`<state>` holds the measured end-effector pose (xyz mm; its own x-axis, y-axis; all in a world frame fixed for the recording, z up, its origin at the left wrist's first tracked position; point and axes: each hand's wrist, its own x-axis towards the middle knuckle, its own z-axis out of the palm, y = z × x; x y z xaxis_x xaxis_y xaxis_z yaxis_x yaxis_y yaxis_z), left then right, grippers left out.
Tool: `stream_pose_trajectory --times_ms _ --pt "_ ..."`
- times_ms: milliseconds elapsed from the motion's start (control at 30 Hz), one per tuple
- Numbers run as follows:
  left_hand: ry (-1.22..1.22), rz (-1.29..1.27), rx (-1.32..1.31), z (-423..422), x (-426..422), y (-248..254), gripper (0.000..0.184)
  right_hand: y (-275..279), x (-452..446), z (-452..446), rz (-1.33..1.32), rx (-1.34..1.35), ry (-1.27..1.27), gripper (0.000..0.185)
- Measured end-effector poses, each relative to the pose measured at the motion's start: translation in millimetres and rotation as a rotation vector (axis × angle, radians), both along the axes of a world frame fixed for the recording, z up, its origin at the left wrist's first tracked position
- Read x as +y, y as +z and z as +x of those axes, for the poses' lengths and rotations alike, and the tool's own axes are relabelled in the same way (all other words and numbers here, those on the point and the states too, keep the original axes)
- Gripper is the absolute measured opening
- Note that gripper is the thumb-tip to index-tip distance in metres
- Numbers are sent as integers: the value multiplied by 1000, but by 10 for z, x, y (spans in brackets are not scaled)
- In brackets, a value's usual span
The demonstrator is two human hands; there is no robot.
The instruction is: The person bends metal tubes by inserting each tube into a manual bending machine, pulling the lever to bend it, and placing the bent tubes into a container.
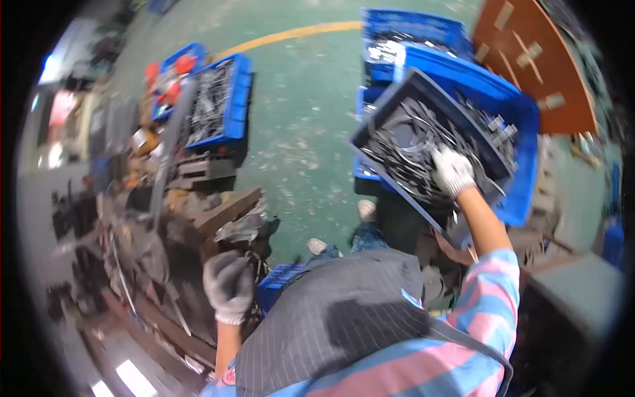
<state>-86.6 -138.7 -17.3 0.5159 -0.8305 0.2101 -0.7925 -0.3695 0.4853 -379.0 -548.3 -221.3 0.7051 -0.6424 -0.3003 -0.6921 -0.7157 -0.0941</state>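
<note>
Closest to the camera is your own grey pinstriped apron (pixel 337 284), with the striped sleeve (pixel 495 281) of your right arm beside it. Your right hand (pixel 453 171), in a pale knit glove, reaches into the dark grey bin (pixel 395 102) ahead of you on the right, its fingers among a tangled heap of thin, dark pieces (pixel 410 159). Whether the fingers have closed on one, you can't tell from here. The bin stands askew over a large blue crate (pixel 529 152). Your left hand (pixel 229 288), gloved too, is well apart from the bin, near a brown beam (pixel 231 215); its fingers look loosely curled and nothing shows in it, though blur leaves that unsure.

The pieces look like metal strips—each probably light, stiff but springy, hardly fragile, perhaps slick and sharp-edged. Pinch one near a free end, since mid-length it likely snags its neighbours. The full bin should be heavy—take that by opposite rims, level.
</note>
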Motion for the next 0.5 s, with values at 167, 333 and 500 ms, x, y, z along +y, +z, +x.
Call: stream_pose_trajectory --times_ms 167,333,500 --pt "-100 -48 93 90 -59 -92 20 -344 -191 -214 -213 -25 496 13" --pt "25 -167 26 25 15 -124 25 460 -159 -143 -107 -112 275 19" --pt "-16 -304 59 -26 -103 -127 23 1617 466 743 98 -828 191 17"
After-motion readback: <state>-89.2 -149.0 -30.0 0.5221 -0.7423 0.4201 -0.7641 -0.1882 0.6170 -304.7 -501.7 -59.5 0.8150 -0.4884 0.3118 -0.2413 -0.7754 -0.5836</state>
